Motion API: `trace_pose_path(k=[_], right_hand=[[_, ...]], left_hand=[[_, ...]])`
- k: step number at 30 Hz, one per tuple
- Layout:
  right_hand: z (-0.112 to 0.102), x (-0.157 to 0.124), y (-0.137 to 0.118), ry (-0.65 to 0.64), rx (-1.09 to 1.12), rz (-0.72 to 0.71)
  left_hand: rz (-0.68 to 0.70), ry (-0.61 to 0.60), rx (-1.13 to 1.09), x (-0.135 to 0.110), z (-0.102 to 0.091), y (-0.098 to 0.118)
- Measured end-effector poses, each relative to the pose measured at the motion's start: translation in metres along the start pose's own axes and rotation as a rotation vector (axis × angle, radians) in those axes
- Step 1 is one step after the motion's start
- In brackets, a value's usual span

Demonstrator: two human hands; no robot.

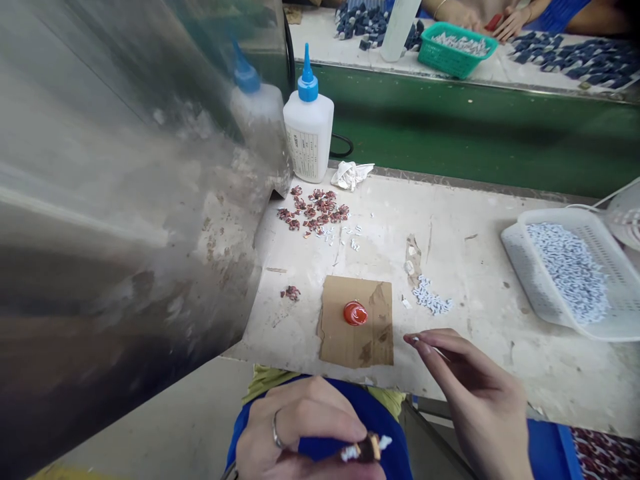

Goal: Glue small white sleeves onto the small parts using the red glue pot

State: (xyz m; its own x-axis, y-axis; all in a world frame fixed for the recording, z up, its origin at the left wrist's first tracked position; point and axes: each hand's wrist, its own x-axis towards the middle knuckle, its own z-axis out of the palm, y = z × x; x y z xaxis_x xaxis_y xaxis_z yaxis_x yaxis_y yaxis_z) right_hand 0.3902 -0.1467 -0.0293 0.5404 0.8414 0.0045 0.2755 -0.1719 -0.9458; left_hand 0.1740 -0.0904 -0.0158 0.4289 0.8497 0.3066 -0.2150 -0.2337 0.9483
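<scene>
Between the thumb and fingers of my left hand (305, 427), which wears a ring, is a small brown-and-tan figurine (370, 448) with a white piece sticking out at either end. My right hand (477, 390) pinches a tiny white piece (415, 340) at its fingertips, over the table's front edge. Left of that hand lies a square of cardboard (333, 333) bearing a glossy red-orange blob (355, 313). Just beyond my right hand is a small heap of pale white pieces (431, 297). One reddish-brown small part (291, 293) sits left of the cardboard.
A white basket (517, 233) of pale pieces stands at right. Several reddish-brown parts (320, 210) lie near a white bottle (310, 133) and crumpled tissue (351, 175). A metal housing (150, 200) walls the left. Across the green divider (450, 120), a co-worker's hands work near a green basket (445, 59).
</scene>
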Motion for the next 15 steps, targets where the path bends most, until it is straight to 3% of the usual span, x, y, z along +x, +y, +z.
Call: trace_pose_path(k=[11,15], right_hand=[[-0.001,-0.003,0.01,0.0,0.008,0.013],[-0.004,-0.007,0.021,-0.053,-0.012,-0.032]], left_hand=[[0.027,-0.003,0.087,0.0,0.0,0.005],[0.068,-0.012,0.12,0.002,-0.001,0.007]])
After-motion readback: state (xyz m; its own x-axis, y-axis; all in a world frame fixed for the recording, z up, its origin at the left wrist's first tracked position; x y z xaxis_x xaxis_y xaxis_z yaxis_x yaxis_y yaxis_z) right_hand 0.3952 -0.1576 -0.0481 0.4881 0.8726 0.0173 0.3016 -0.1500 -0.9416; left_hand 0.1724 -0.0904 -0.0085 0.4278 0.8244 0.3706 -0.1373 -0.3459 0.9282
